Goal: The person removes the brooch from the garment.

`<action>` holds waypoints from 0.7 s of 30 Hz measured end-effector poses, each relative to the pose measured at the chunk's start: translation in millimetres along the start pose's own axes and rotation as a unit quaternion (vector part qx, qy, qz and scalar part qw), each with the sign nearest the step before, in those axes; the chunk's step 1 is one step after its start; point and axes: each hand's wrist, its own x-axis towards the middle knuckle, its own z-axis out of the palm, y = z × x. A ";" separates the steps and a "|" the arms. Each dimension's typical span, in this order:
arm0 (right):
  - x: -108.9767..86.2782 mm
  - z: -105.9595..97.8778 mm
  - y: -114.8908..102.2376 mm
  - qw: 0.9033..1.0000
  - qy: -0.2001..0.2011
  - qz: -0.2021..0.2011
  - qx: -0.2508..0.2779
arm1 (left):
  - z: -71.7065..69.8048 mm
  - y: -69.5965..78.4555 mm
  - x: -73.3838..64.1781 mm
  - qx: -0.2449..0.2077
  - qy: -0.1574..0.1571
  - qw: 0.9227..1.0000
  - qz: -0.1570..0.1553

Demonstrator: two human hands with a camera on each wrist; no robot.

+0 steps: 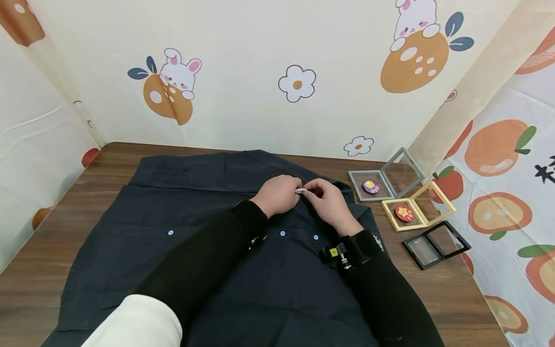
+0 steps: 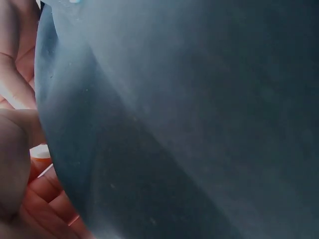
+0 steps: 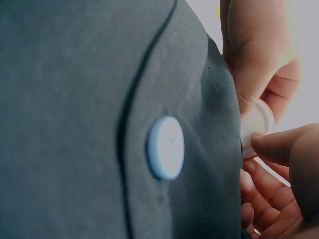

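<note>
A dark navy button-up shirt [image 1: 195,193] lies spread over the table. Near its upper right part, my left hand [image 1: 276,195] and right hand [image 1: 327,202] meet, pinching a small round badge [image 1: 300,191] between thumbs and fingers. In the right wrist view the badge [image 3: 259,124] shows a white face and a thin orange edge, with a thumb of each hand on it. Raised shirt cloth [image 3: 212,124] stands beside the fingers and hides part of them. The left wrist view is mostly cloth, with a sliver of the badge [image 2: 41,151] at its left.
At the right stand open hinged cases: a grey one [image 1: 356,179] with a purple disc [image 1: 370,187], a yellow one [image 1: 392,224] with a red disc [image 1: 403,213], and a black one [image 1: 422,253]. Pale shirt buttons [image 1: 283,233] dot the cloth. Printed curtains [image 1: 243,96] surround the wooden table [image 1: 459,299].
</note>
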 end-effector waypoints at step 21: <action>2.4 3.7 6.3 0.999 -0.030 0.037 -0.012 | 6.1 -7.3 1.0 -0.160 0.022 0.986 -0.050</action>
